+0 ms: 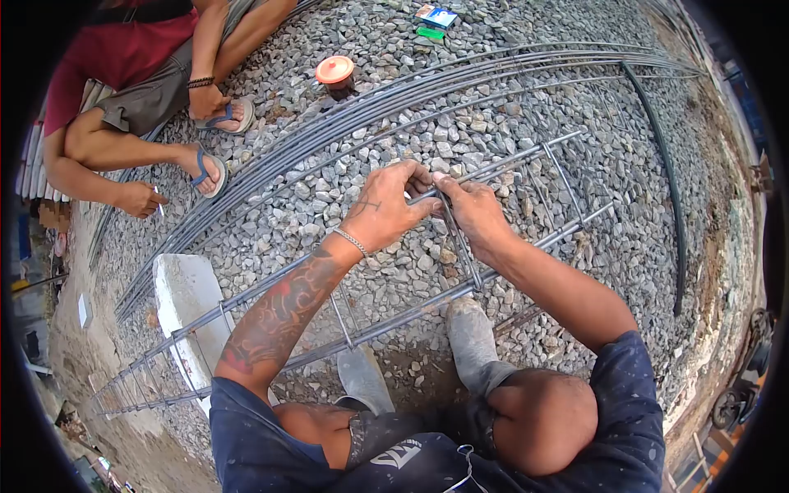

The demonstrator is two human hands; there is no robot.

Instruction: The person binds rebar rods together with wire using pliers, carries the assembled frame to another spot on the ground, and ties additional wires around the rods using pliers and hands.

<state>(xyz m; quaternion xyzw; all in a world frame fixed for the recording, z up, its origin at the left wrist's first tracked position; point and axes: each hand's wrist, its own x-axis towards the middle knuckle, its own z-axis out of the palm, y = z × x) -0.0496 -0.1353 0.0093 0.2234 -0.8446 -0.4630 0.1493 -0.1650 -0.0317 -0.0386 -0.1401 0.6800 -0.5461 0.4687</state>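
Observation:
A long rebar cage (411, 307) of thin steel bars and stirrups lies across in front of me, running from lower left to upper right. My left hand (390, 205) is closed round its upper bar, thumb and fingers pinching it. Close beside it, my right hand (475, 212) is closed at the corner where a stirrup (463, 248) meets that bar. The fingers hide the joint, so any tie wire there cannot be made out. Both boots (472, 341) stand at the cage's near side.
Loose rebars (394, 100) curve over the gravel (444, 148) beyond the cage. A white block (187, 283) is under its left part. A lidded cup (334, 72), a green lighter (431, 34) and a dark hose (662, 164) lie farther out. Another person (123, 90) sits upper left, holding a cigarette.

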